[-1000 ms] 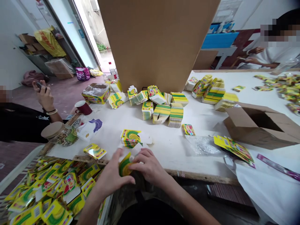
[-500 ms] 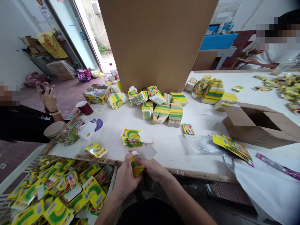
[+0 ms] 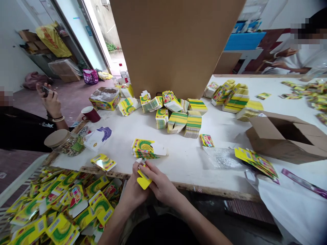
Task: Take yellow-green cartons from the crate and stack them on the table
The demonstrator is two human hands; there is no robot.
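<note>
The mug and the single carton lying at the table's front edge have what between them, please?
In the head view, a white purple-printed item lies between mug and carton.

small yellow carton (image 3: pixel 144 181), partly hidden, held tilted between left hand (image 3: pixel 133 192) and right hand (image 3: pixel 162 185); visible yellow panel directed toward six o'clock.

Nothing legible: lettering on the yellow bag (image 3: pixel 52 40), upper left, and yellow cartons (image 3: pixel 76 197), lower left, is blurred.
</note>
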